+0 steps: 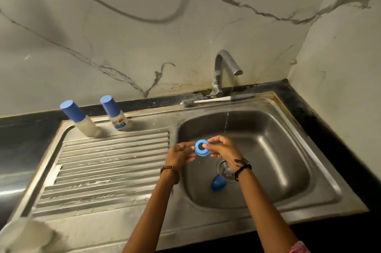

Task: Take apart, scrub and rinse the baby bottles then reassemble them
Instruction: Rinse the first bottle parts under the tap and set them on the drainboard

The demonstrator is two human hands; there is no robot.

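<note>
- The blue plastic screw ring (201, 148) is held over the steel sink basin (284, 149), just beside the thin water stream (226, 121).
- The left hand (181, 155) and right hand (223, 149) both pinch its rim.
- A blue cap (218, 183) lies near the drain.
- Two capped baby bottles (82, 118) stand on the ribbed drainboard (107, 170).

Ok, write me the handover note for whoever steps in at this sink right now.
Left hand and right hand both pinch the blue collar ring over the basin, beside the running tap stream.
A blue cap lies in the basin by the drain.
Two capped bottles stand on the drainboard, not yet taken apart.
The brush lies behind the sink.
Left: scrub, rinse, reassemble everything.
</note>
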